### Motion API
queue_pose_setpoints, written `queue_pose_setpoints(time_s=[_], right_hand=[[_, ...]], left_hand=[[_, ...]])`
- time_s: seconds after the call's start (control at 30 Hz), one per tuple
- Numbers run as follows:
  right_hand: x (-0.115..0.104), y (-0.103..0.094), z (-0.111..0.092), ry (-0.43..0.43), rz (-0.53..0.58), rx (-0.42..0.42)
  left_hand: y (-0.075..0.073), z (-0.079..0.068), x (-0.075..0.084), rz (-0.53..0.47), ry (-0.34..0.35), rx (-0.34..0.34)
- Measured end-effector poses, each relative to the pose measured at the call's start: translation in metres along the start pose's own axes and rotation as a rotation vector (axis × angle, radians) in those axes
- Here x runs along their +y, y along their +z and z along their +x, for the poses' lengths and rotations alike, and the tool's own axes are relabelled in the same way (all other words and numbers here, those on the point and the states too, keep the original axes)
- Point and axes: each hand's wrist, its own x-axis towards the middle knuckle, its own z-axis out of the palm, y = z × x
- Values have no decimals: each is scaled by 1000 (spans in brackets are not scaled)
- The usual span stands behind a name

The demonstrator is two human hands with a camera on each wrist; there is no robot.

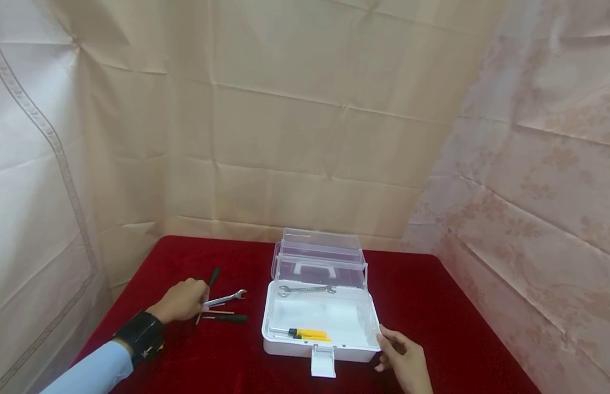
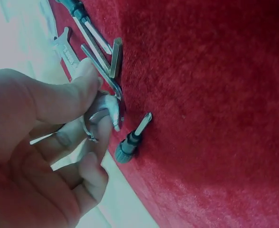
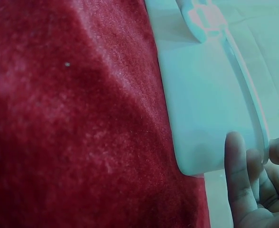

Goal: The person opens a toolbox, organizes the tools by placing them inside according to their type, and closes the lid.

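Creased beige cloth [image 1: 295, 120] hangs behind the work, with pink floral cloth [image 1: 556, 164] at the right and pale cloth [image 1: 34, 208] bearing a patterned stripe at the left. A plush, deep-red covering spreads over the desk [image 1: 433, 312]. Near its middle sits a white plastic toolbox [image 1: 287, 347], its transparent lid [image 1: 321, 257] swung back and its white latch [image 1: 323, 362] hanging down in front. Of the two hands, the right hand [image 1: 405, 355] grips the box's near right corner, thumb at the rim; the left hand [image 1: 184, 300], on the desk's left side, pinches a shiny silver open-end wrench [image 1: 226, 299]. A second wrench [image 1: 307, 289] lies along the back of the toolbox, and yellow-handled screwdrivers [image 1: 312, 332] lie inside by the front wall. Near the left hand are two dark-handled screwdrivers [image 1: 236, 318], plus L-shaped hex keys: a brassy one [image 2: 115, 59] and a silvery one [image 2: 101, 69].
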Motion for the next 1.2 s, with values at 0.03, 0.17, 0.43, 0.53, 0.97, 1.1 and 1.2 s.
queue_pose_setpoints(time_s=[0.03, 0.17, 0.43, 0.53, 0.97, 1.1, 1.2], right_hand=[[0, 0, 0, 2, 3, 2], [0, 0, 0, 1, -8, 1], [-2, -1, 0, 15, -22, -3], [-1, -1, 0, 18, -24, -4], [0, 0, -1, 9, -7, -4], [-1, 0, -1, 10, -12, -3], [-1, 0, -1, 14, -17, -2]], left_hand=[[-1, 0, 0, 10, 6, 17], [-1, 1, -1, 35, 6, 56], [5, 8, -2, 60, 16, 137], [6, 9, -3, 90, 50, 209], [5, 10, -1, 191, 147, 388], [6, 10, -1, 213, 157, 398], [6, 9, 0, 215, 157, 409]])
